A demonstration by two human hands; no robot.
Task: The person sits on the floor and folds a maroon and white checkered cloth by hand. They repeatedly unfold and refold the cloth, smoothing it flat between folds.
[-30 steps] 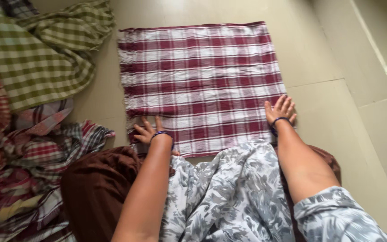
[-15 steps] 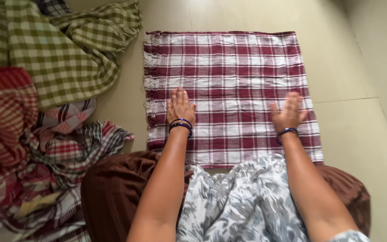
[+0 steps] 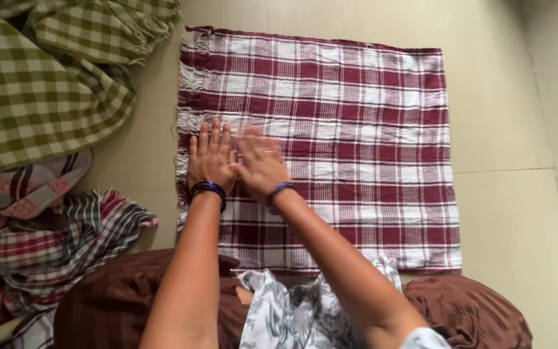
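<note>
Both palms lie flat on a folded maroon-and-white checked cotton cloth [image 3: 330, 142] spread on the beige tiled floor [image 3: 505, 97]. The left hand [image 3: 210, 158] presses down near the cloth's fringed edge, fingers straight, slightly spread, gripping nothing. Just beside it, touching or nearly so, the right hand [image 3: 261, 165] rests open too, though it is blurred, so its fingertips are hard to make out. Most of the cloth stretches beyond and to the right of the fingers. Left of the left hand's fingers sits a crumpled green-and-cream checked cloth [image 3: 27, 97], and nearer the person a heap of red striped and plaid fabrics [image 3: 40, 239].
</note>
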